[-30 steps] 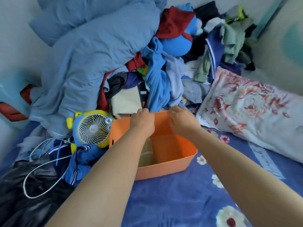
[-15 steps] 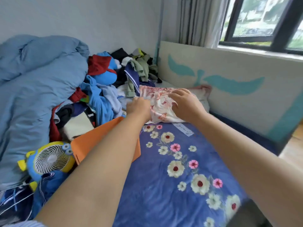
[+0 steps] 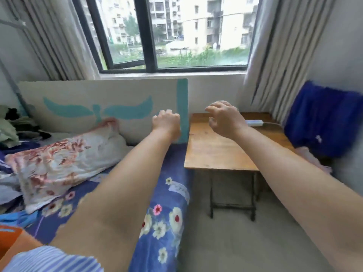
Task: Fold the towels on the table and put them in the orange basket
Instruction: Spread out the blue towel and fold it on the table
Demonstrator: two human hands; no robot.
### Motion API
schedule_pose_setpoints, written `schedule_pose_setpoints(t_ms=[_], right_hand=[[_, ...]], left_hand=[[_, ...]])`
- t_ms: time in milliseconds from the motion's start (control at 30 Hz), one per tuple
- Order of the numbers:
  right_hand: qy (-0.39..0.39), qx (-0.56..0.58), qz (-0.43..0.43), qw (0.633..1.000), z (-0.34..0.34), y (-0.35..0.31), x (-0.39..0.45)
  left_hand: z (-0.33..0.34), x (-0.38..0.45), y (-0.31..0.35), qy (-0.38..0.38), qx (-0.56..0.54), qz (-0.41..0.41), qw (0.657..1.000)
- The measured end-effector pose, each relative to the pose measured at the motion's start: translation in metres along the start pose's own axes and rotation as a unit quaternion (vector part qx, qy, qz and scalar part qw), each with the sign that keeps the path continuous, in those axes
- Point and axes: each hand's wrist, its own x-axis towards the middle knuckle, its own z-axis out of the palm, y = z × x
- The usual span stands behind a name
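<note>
Only a corner of the orange basket (image 3: 9, 238) shows, at the bottom left on the bed. The small wooden table (image 3: 216, 150) stands beside the bed under the window. A dark blue towel (image 3: 322, 118) hangs at the table's right end, with a pale pink cloth (image 3: 310, 156) below it. My left hand (image 3: 167, 122) is raised over the bed's edge, fingers curled into a fist, holding nothing. My right hand (image 3: 224, 118) hovers above the table's far side with fingers spread and loosely bent, also holding nothing.
A white power strip (image 3: 255, 123) with its cable lies at the back of the table. A floral pillow (image 3: 64, 160) lies on the blue flowered sheet (image 3: 169, 213). A white and teal bed board (image 3: 98, 95) stands behind it. Grey floor lies under the table.
My view has swung right, from the clothes pile and basket to the table by the window. Both hands have left the basket's rim and now hang in the air.
</note>
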Motion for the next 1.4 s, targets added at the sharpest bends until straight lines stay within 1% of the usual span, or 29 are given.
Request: schedule_pose_setpoints(t_ms=[100, 200, 267, 400, 433, 467, 567, 633, 700, 867, 967, 1000, 1033, 1100, 1167, 1233, 1333, 1367, 1400], right_hand=[[0.005, -0.016, 0.073, 0.997, -0.024, 0.093, -0.014], [0.011, -0.033, 0.113, 0.993, -0.038, 0.163, -0.022], [-0.011, -0.031, 0.134, 0.990, -0.043, 0.196, -0.027], [-0.010, -0.055, 0.174, 0.983, -0.067, 0.307, -0.033], [0.000, -0.051, 0.182, 0.982, -0.067, 0.323, -0.034], [0.013, -0.065, 0.195, 0.979, -0.076, 0.367, -0.031], [0.015, -0.053, 0.216, 0.975, -0.071, 0.401, -0.036], [0.025, -0.071, 0.238, 0.968, -0.071, 0.452, -0.030], [0.021, -0.071, 0.257, 0.964, -0.067, 0.484, -0.025], [0.013, -0.088, 0.299, 0.950, -0.057, 0.568, 0.003], [0.015, -0.087, 0.339, 0.937, -0.058, 0.622, 0.025], [0.011, -0.082, 0.344, 0.935, -0.055, 0.625, 0.023], [0.022, -0.095, 0.369, 0.924, -0.057, 0.663, 0.041], [0.035, -0.103, 0.394, 0.913, -0.059, 0.683, 0.048], [0.034, -0.112, 0.412, 0.903, -0.058, 0.709, 0.054], [0.029, -0.119, 0.430, 0.894, -0.056, 0.750, 0.062], [0.021, -0.107, 0.455, 0.884, -0.048, 0.795, 0.070], [0.022, -0.104, 0.458, 0.883, -0.045, 0.811, 0.072], [0.010, -0.101, 0.466, 0.879, -0.039, 0.836, 0.074]], left_hand=[[-0.007, 0.037, 0.094, 0.010, -0.019, 0.082, 0.996], [-0.008, 0.068, 0.163, 0.022, -0.038, 0.135, 0.990], [-0.007, 0.083, 0.196, 0.024, -0.036, 0.156, 0.987], [-0.009, 0.141, 0.299, 0.033, -0.078, 0.195, 0.977], [-0.007, 0.149, 0.310, 0.039, -0.093, 0.199, 0.975], [-0.008, 0.173, 0.352, 0.047, -0.111, 0.215, 0.969], [0.001, 0.189, 0.376, 0.039, -0.112, 0.230, 0.966], [0.008, 0.222, 0.419, 0.037, -0.116, 0.245, 0.962], [0.013, 0.242, 0.443, 0.027, -0.117, 0.250, 0.961], [0.027, 0.315, 0.512, 0.035, -0.128, 0.288, 0.948], [0.032, 0.368, 0.554, 0.016, -0.132, 0.312, 0.941], [0.037, 0.370, 0.556, 0.008, -0.139, 0.310, 0.940], [0.037, 0.409, 0.589, 0.011, -0.139, 0.327, 0.935], [0.045, 0.431, 0.608, -0.005, -0.147, 0.325, 0.934], [0.049, 0.451, 0.632, -0.021, -0.190, 0.330, 0.924], [0.062, 0.481, 0.676, -0.052, -0.232, 0.339, 0.910], [0.075, 0.503, 0.721, -0.102, -0.256, 0.331, 0.902], [0.081, 0.509, 0.737, -0.108, -0.269, 0.331, 0.898], [0.091, 0.518, 0.761, -0.128, -0.276, 0.324, 0.896]])
